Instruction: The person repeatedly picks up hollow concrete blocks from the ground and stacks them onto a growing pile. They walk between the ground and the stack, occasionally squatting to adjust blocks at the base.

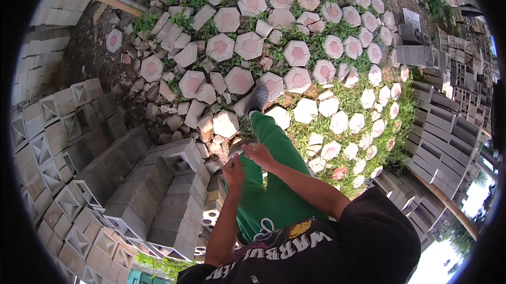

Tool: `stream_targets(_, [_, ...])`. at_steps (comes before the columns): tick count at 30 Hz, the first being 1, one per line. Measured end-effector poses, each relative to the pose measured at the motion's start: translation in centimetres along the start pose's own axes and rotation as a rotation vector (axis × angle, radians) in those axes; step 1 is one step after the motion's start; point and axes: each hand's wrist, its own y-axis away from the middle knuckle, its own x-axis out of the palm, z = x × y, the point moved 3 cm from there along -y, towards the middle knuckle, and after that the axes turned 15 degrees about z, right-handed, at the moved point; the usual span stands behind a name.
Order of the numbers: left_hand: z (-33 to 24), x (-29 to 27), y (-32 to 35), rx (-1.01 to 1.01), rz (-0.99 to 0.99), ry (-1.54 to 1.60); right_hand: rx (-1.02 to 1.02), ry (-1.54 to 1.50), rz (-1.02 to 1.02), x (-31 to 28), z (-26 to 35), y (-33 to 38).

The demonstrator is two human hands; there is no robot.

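1. The fingers (235, 164) of our left hand (233, 170) are curled together, and those of our right hand (257, 152) are bent inward too; we cannot tell whether either hand clamps on anything, as the two meet in front of our body.
2. Both hands hang close together, touching or nearly so, above our green trouser leg (269, 147).
3. Our grey shoe (258, 97) stands at the end of that leg, on a hexagonal paving block (271, 84) with a pink centre.
4. Nearest our left hand, just beside it, rises a stack of grey concrete blocks (174, 178), piled in rows.
5. Further to our left, patterned ventilation blocks (50, 178) lie packed side by side.
6. Ahead, more hexagonal pavers (247, 45) lie scattered over grass (316, 46) and rubble (174, 104).
7. To our right, stacked grey slabs (448, 131) line the edge of the grass.
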Motion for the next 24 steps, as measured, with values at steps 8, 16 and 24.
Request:
stream_targets(8, [-23.8,1.5,-4.5,0.452,0.261,-0.362,-0.183,-0.045,-0.285,-14.3,10.2,4.4])
stream_targets(16, [-37.9,11.8,-8.3,0.533,0.554,-0.27,-0.438,-0.414,-0.597,-24.2,15.4,9.2])
stream_targets(24, [-45.0,18.9,-13.8,0.554,0.711,-0.485,-0.266,-0.615,-0.822,-30.0,17.7,10.7])
